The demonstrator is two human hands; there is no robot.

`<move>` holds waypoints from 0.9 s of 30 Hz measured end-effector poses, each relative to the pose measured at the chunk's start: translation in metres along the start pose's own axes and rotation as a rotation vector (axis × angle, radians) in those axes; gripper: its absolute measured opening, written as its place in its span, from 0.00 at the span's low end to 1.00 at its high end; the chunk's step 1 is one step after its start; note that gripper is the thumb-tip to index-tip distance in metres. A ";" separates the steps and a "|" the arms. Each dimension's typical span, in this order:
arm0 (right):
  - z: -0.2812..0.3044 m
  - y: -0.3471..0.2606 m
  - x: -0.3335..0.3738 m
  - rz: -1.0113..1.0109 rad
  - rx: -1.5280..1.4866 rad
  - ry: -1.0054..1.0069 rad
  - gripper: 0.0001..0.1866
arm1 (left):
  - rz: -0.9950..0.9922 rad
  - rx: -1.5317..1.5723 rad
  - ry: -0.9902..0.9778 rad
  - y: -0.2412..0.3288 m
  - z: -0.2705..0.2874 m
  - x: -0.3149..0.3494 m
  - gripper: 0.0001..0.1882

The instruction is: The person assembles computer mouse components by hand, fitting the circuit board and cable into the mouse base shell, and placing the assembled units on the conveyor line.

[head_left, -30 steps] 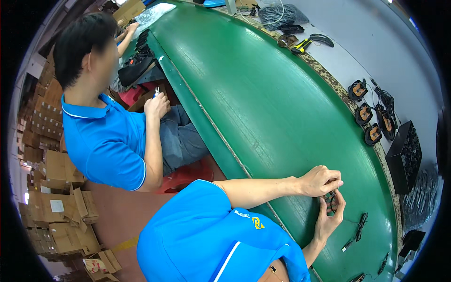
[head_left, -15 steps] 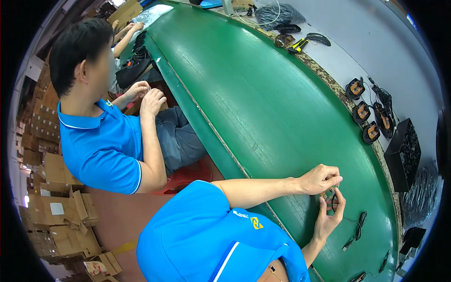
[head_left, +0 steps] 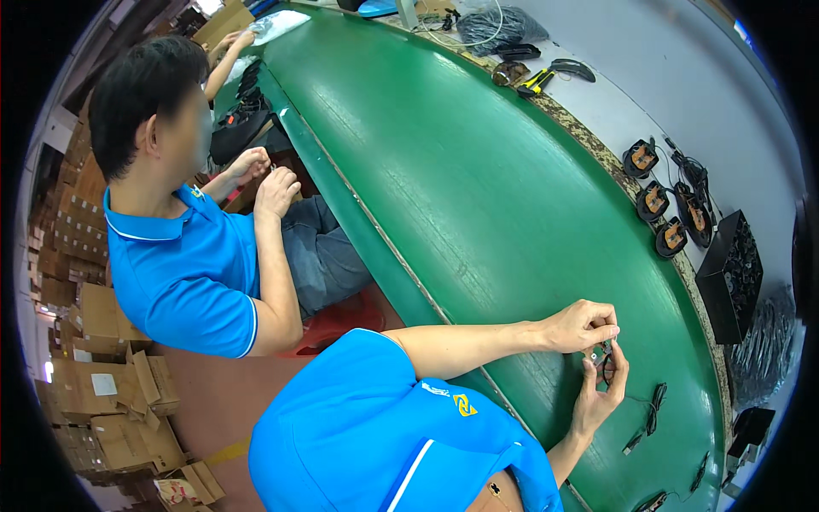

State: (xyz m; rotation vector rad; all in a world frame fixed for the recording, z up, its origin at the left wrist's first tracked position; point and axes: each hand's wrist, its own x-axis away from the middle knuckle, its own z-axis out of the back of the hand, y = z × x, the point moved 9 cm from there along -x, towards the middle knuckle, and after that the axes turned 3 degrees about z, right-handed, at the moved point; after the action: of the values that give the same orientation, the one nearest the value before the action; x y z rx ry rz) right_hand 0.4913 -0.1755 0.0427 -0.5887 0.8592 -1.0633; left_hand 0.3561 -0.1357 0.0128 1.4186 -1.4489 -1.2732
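Note:
Over the green work surface, my left hand is pinched at the fingertips on the top of a small part. From below, my right hand curls its fingers and thumb round the same part, which has a loop of black cable. Most of the part is covered by my fingers, and its kind cannot be made out. A thin black cable runs from near my right hand to a bundled black cable with a metal plug, lying on the green surface.
Three black housings with orange-brown insides line the far ledge, beside a black box of small parts. Yellow-black pliers lie farther off. A co-worker in a blue shirt sits at left. Cardboard boxes stand behind.
My hands stay almost in place, with slight finger movement at the small part. The far worker's hands have moved up toward the plastic bag.

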 end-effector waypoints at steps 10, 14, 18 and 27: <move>-0.002 -0.001 -0.001 -0.022 -0.021 -0.001 0.26 | -0.023 0.078 0.012 -0.007 0.001 -0.001 0.06; -0.002 -0.001 -0.001 -0.028 -0.008 -0.007 0.25 | -0.047 -0.021 0.028 -0.006 0.003 -0.001 0.06; 0.004 0.000 0.008 -0.057 0.021 0.022 0.25 | -0.005 0.010 -0.020 -0.008 -0.008 -0.002 0.06; 0.017 0.032 -0.046 0.033 -0.181 0.073 0.28 | 0.190 -0.080 -0.006 -0.026 -0.007 -0.053 0.04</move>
State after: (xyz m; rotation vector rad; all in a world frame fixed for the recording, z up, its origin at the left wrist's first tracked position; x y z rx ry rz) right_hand 0.5112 -0.1206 0.0411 -0.6879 1.0332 -0.9883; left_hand 0.3766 -0.0822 -0.0032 1.1957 -1.4817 -1.2021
